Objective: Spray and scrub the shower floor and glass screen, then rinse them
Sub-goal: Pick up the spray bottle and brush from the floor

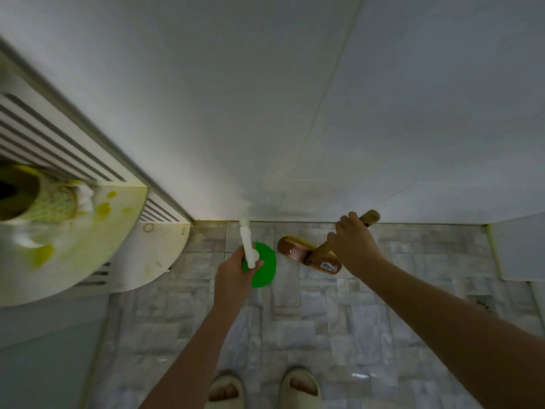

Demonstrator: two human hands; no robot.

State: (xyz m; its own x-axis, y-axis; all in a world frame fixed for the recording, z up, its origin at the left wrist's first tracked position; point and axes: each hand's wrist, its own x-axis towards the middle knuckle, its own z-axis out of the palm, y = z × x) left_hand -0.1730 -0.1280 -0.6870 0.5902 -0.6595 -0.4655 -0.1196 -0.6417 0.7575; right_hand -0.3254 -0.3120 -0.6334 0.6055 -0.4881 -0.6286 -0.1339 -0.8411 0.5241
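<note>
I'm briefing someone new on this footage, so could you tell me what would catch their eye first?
The bright green spray bottle with its white nozzle, held in the left hand at centre, stands out against the grey tiled floor. Just right of it, the right hand grips a wooden scrub brush by its handle. At far left, a yellow-stained corner shelf juts from the wall.

Glossy wooden brush point(309, 255), glossy marbled tile floor point(339, 335), smooth matt wall point(265, 98)

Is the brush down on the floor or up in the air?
Down. The brush head lies flat against the floor tiles, its handle gripped by the right hand.
</note>
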